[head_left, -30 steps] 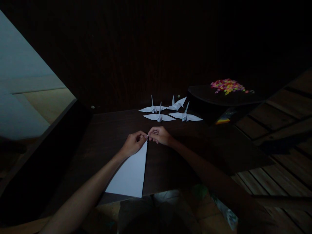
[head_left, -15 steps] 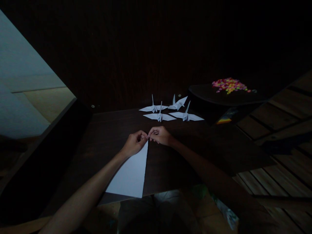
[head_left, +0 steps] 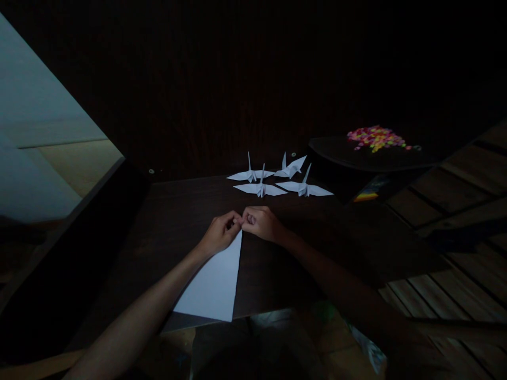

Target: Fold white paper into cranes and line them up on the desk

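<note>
Right hand (head_left: 262,224) curled inward | left hand (head_left: 221,233) on paper (head_left: 216,287) | shelf (head_left: 331,154): colourful pile (head_left: 376,139)

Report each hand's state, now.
Left hand: closed, pinching the white paper near its far end.
Right hand: closed, up against the left; whether it grips paper too cannot be told.

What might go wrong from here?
The paper could tear or crease at its far tip, where the left hand and right hand meet.
Its near corner reaches the front edge of the table, so it might catch or bend there.
The cranes stand just beyond the hands; a slip forward may knock them.
</note>
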Demonstrator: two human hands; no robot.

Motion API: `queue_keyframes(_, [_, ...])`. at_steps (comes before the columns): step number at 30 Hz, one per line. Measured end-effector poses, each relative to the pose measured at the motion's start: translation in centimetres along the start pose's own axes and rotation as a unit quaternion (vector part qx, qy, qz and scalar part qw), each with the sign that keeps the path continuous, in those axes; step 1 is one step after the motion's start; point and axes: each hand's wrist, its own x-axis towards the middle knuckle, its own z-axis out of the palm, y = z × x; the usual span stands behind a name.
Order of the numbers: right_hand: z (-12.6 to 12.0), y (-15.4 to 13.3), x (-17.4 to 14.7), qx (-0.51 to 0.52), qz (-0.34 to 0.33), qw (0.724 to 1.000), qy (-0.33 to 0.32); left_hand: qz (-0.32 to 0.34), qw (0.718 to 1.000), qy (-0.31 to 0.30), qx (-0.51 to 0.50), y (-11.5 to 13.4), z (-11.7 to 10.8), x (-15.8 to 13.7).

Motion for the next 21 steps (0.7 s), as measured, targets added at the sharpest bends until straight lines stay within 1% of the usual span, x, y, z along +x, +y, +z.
queue_keyframes(2, [-0.2,-0.1,0.0,-0.023,-0.020,0.999,0.016,0.002,1.000,0.002,-0.003,0.0,0.0,0.0])
queue_keyframes(4, [-0.5,-0.3,0.1,-0.029,-0.021,0.999,0.040,0.001,1.000,0.010,-0.006,0.0,0.0,0.0])
queue_keyframes(7, [-1.1,-0.4,0.3,-0.010,0.016,0.998,0.059,-0.006,1.000,0.019,-0.012,-0.4,0.0,0.0])
queue_keyframes(9, [-1.5,-0.4,0.4,0.015,0.054,0.997,0.048,-0.019,0.999,0.024,-0.026,-0.7,0.1,0.1])
queue_keyframes(11, [-1.9,-0.2,0.4,0.059,0.093,0.994,0.023,-0.033,0.998,0.027,-0.042,-0.9,0.1,0.2])
queue_keyframes(13, [-2.1,0.0,0.4,0.127,0.123,0.984,-0.017,-0.042,0.997,0.025,-0.053,-1.1,0.2,0.2])
queue_keyframes(15, [-2.4,0.1,0.3,0.204,0.152,0.965,-0.065,-0.044,0.997,0.020,-0.056,-1.2,0.2,0.3])
queue_keyframes(17, [-2.7,0.2,0.3,0.262,0.183,0.940,-0.123,-0.047,0.997,0.012,-0.053,-1.2,0.1,0.3])
queue_keyframes(19, [-2.9,0.2,0.3,0.292,0.209,0.917,-0.175,-0.051,0.997,0.005,-0.049,-1.2,0.1,0.3])
queue_keyframes(21, [-3.0,0.2,0.2,0.302,0.221,0.903,-0.209,-0.049,0.997,-0.002,-0.052,-1.2,0.0,0.2])
